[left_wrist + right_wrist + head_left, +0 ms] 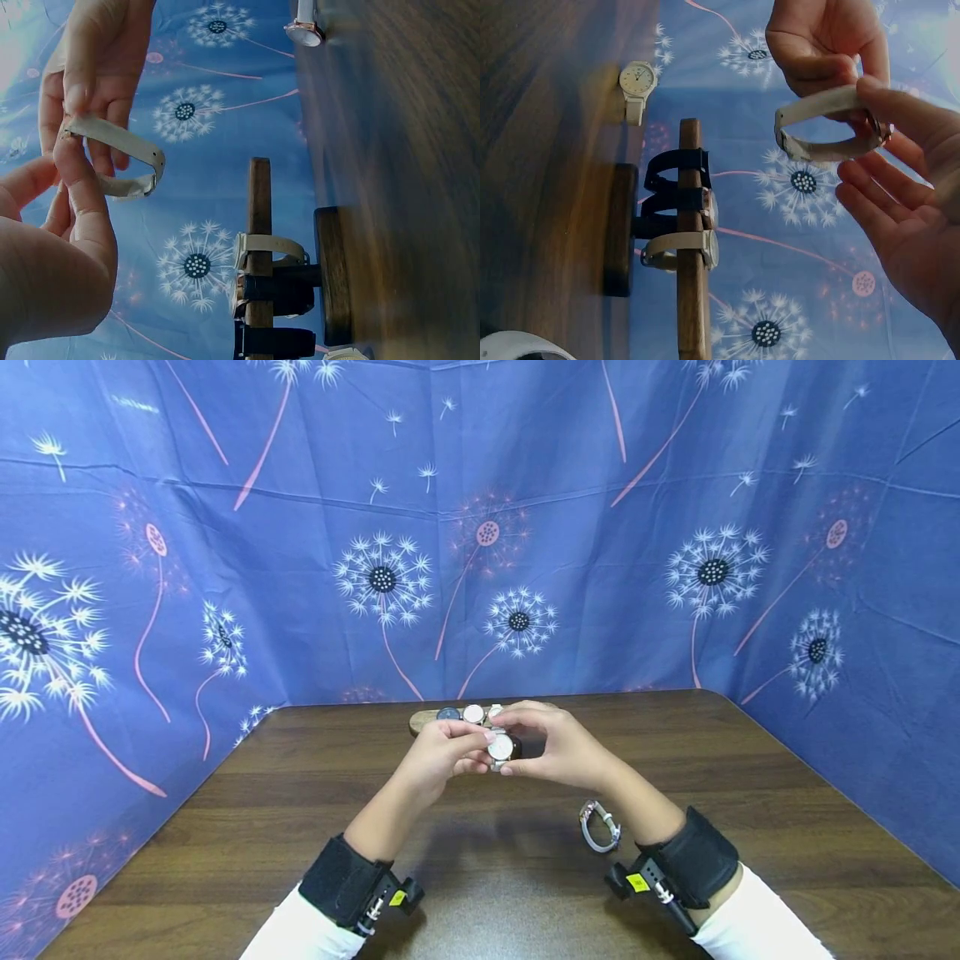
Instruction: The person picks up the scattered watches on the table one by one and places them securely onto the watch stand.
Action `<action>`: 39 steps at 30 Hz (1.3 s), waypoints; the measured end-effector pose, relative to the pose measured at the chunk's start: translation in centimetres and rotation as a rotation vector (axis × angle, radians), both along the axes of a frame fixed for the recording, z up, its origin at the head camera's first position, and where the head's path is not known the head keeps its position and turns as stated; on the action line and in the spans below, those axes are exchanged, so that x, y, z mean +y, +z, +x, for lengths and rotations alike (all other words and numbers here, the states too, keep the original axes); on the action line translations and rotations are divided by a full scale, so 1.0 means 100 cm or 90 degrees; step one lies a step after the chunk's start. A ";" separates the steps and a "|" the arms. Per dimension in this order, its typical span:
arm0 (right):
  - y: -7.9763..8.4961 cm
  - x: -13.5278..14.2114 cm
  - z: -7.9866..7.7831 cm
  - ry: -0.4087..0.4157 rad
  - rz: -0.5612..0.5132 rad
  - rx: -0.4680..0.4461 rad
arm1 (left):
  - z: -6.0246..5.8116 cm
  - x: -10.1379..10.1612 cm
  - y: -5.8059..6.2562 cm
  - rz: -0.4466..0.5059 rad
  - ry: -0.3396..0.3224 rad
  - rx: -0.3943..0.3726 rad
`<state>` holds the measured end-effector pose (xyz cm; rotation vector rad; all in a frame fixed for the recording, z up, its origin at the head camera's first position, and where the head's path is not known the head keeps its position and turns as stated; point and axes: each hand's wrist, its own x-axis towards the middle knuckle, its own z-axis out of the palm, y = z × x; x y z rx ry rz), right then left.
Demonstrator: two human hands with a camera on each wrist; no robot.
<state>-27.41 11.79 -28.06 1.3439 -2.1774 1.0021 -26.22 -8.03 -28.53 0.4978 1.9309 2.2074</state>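
Between both hands, above the table, is a wristwatch (pixel 501 746) with a white dial and pale strap. My left hand (pixel 441 755) pinches it at the left side, thumb along the dial's edge. On the other side my right hand (pixel 562 745) grips it, the thumb low and the fingers arched over the top. Both wrist views show the pale strap (pixel 124 142) of the watch (pixel 829 101) bent into a loop. Behind the hands, a wooden watch stand (pixel 422 720) carries several watches; the hands partly cover it.
A watch with a pale strap (pixel 600 827) lies on the brown table (pixel 300 827), left of my right forearm. Another cream watch (pixel 637 79) rests beyond the stand in the right wrist view. A blue dandelion-print cloth (pixel 585 543) hangs behind the table.
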 end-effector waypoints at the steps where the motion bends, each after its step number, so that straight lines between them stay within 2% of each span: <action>1: 0.000 -0.001 0.001 -0.020 -0.001 0.027 | 0.000 0.000 0.000 0.006 0.003 -0.007; 4: 0.001 -0.002 0.003 -0.051 -0.004 0.068 | 0.001 0.001 0.001 0.019 0.002 -0.013; 9: 0.001 -0.002 0.003 -0.056 -0.005 0.094 | 0.001 0.002 0.001 0.047 -0.009 -0.022; 16: -0.001 0.000 -0.001 -0.038 -0.006 0.095 | 0.001 0.001 0.000 0.055 -0.014 -0.024; 23: -0.001 -0.001 0.000 -0.052 0.020 0.086 | 0.000 0.004 -0.001 0.047 -0.007 -0.034; 31: -0.001 -0.003 0.000 -0.060 0.025 0.126 | 0.001 0.005 -0.001 0.041 0.004 -0.041; 34: -0.002 -0.002 -0.001 -0.062 0.024 0.122 | 0.000 0.005 -0.001 0.031 0.006 -0.043; 39: -0.002 0.003 -0.002 -0.064 0.012 0.074 | -0.002 0.001 0.000 0.001 0.004 -0.012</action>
